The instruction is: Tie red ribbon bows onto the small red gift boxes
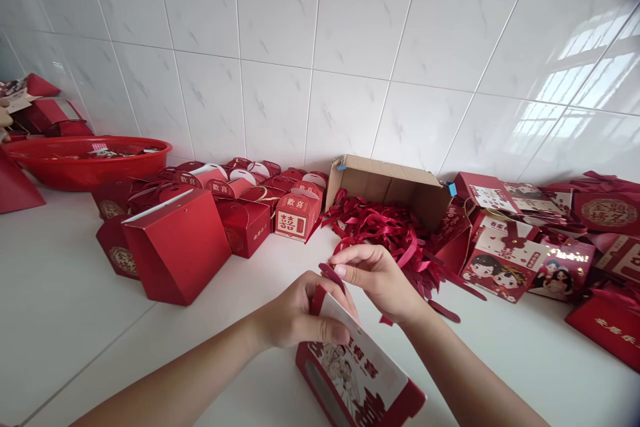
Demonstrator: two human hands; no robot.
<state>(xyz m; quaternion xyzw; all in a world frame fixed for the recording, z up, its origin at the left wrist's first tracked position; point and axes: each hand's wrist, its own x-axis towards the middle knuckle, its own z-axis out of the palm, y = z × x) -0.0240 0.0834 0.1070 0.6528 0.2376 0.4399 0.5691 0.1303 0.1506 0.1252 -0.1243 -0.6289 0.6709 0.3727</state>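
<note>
My left hand point(305, 313) grips the top of a red and white gift box point(370, 373), thumb on its printed front and fingers behind the upper edge. The box stands tilted near the lower middle, with a small hole near its top edge. Just above that edge, my right hand point(375, 273) pinches a dark red strap point(333, 277) with a rounded end between thumb and fingertips. Beyond the right hand lies a heap of red ribbons and straps point(385, 233), spilling from a cardboard box point(390, 180) turned on its side.
A plain red box point(177, 247) stands to the left, before several red gift boxes point(299, 213). Further left is a red plastic basin point(85, 160) with small items. Printed gift boxes point(505, 260) crowd the right side. A white tiled wall point(280, 27) closes off the back.
</note>
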